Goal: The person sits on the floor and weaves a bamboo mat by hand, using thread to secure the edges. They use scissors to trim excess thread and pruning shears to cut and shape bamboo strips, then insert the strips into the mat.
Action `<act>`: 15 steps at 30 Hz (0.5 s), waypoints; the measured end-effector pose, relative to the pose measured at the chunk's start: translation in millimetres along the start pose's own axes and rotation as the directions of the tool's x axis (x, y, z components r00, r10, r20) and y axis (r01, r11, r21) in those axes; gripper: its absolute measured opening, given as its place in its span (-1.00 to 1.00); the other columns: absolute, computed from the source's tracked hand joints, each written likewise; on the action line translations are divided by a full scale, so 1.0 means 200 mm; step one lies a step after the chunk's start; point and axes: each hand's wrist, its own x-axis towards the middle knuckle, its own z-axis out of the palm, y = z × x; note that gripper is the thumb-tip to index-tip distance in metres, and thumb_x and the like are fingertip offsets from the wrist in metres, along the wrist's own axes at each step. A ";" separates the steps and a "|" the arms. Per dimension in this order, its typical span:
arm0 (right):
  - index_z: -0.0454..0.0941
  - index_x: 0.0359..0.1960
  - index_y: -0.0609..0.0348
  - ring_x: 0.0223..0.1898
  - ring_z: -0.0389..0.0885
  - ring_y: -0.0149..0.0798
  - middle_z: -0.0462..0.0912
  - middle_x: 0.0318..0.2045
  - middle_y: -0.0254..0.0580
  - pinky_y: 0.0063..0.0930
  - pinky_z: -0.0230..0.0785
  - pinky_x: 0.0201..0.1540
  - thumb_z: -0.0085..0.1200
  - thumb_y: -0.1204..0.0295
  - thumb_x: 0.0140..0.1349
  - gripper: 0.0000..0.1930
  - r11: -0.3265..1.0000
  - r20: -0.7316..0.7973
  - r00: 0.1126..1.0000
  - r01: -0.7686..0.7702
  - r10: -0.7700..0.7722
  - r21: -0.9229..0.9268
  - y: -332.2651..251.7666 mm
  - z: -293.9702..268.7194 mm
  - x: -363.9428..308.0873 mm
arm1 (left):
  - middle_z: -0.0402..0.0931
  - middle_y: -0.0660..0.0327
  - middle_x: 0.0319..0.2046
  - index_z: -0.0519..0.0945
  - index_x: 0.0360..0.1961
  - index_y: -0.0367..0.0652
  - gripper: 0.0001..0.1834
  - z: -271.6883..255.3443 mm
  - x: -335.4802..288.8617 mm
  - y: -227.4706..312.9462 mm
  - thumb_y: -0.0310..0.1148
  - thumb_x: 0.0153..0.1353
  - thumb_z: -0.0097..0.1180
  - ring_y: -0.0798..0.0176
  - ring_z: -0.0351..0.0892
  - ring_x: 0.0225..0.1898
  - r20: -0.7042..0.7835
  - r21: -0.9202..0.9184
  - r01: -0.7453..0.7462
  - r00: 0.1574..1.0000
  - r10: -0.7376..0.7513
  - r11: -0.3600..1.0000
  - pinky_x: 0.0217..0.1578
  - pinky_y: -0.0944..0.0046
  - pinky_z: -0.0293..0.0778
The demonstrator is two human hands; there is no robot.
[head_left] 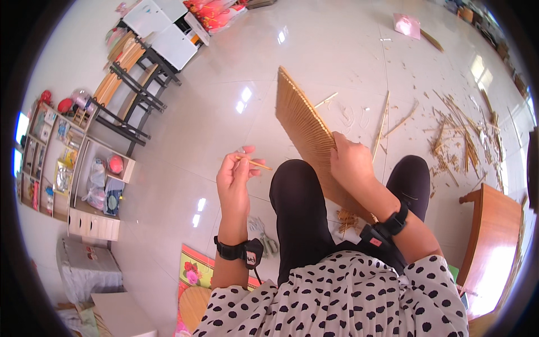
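Note:
My right hand (352,163) grips the edge of a flat brown panel (306,132) made of thin stalks laid side by side. The panel stands tilted between my knees, its cut stalk ends showing along the upper right edge. To its left, my left hand (233,178) pinches a short yellowish stalk (255,163) between thumb and fingers, apart from the panel. Below the panel, a small bundle of stalk pieces (348,218) lies on the floor, partly hidden by my legs. Grey-handled scissors (268,241) lie on the floor beside my left knee.
Loose stalks (469,137) and scraps litter the floor at the right. A wooden stool (488,241) stands near my right elbow. At the left are a shelf unit (62,163) and black-framed benches (129,95). A floral mat (196,269) lies at lower left; a pink packet (406,26) lies far off.

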 end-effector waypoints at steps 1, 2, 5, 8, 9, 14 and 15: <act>0.43 -0.10 0.27 -0.43 0.62 0.12 0.62 -0.39 0.12 -0.08 0.48 -0.38 0.00 0.51 0.15 -0.73 0.995 -0.093 0.991 0.098 -0.096 0.021 0.00 -0.01 -0.02 | 0.41 0.02 0.10 0.46 -0.19 -0.19 -0.86 -0.02 0.02 0.01 -0.38 0.41 -0.13 0.17 0.62 -0.14 0.009 -0.028 -0.017 1.000 0.018 0.999 -0.23 0.33 0.49; 0.41 -0.07 0.28 -0.43 0.63 0.08 0.63 -0.37 0.08 -0.13 0.49 -0.40 0.01 0.53 0.13 -0.70 0.980 -0.183 0.965 0.197 -0.188 0.036 -0.01 -0.03 -0.04 | 0.36 0.01 0.17 0.46 -0.18 -0.18 -0.85 -0.03 0.03 0.02 -0.36 0.41 -0.13 0.14 0.62 -0.10 0.017 -0.056 -0.032 0.999 0.033 0.998 -0.22 0.32 0.50; 0.40 -0.01 0.27 -0.45 0.62 0.04 0.62 -0.35 -0.01 -0.18 0.50 -0.41 0.01 0.64 0.12 -0.65 0.931 -0.228 0.913 0.359 -0.338 0.056 -0.07 -0.13 -0.06 | 0.22 0.00 0.29 0.44 -0.16 -0.17 -0.83 -0.05 0.07 0.09 -0.33 0.42 -0.15 0.05 0.59 -0.04 0.001 -0.281 -0.105 0.994 0.109 0.954 -0.21 0.26 0.52; 0.42 -0.03 0.28 -0.45 0.60 0.01 0.60 -0.37 -0.02 -0.21 0.50 -0.40 0.00 0.73 0.07 -0.63 0.885 -0.269 0.864 0.460 -0.426 0.077 -0.11 -0.20 -0.07 | 0.11 -0.01 0.36 0.42 -0.15 -0.15 -0.82 -0.13 0.08 0.16 -0.28 0.43 -0.15 -0.05 0.56 0.02 -0.027 -0.405 -0.185 0.981 0.191 0.895 -0.23 0.20 0.57; 0.43 -0.03 0.28 -0.45 0.60 0.01 0.60 -0.36 -0.02 -0.21 0.50 -0.39 0.00 0.74 0.06 -0.62 0.870 -0.293 0.846 0.486 -0.446 0.081 -0.12 -0.22 -0.07 | 0.07 -0.04 0.37 0.43 -0.16 -0.14 -0.80 -0.16 0.08 0.18 -0.26 0.43 -0.17 -0.11 0.54 0.04 -0.052 -0.432 -0.182 0.983 0.177 0.883 -0.22 0.13 0.61; 0.48 -0.03 0.23 -0.39 0.60 0.04 0.60 -0.34 -0.02 -0.25 0.49 -0.35 -0.01 0.77 0.00 -0.57 0.794 -0.342 0.746 0.608 -0.571 0.000 -0.18 -0.37 -0.02 | 0.13 -0.05 0.33 0.43 -0.13 -0.14 -0.80 -0.35 0.11 0.23 -0.26 0.42 -0.15 -0.25 0.42 0.14 0.093 -0.545 -0.239 0.935 0.341 0.803 -0.14 0.06 0.63; 0.48 -0.03 0.22 -0.37 0.60 0.05 0.61 -0.32 -0.02 -0.25 0.50 -0.33 -0.01 0.77 -0.03 -0.55 0.767 -0.338 0.719 0.641 -0.608 -0.015 -0.19 -0.39 -0.02 | 0.17 -0.04 0.31 0.43 -0.12 -0.14 -0.80 -0.37 0.10 0.25 -0.26 0.42 -0.14 -0.27 0.36 0.18 0.085 -0.545 -0.236 0.939 0.334 0.804 -0.09 0.05 0.62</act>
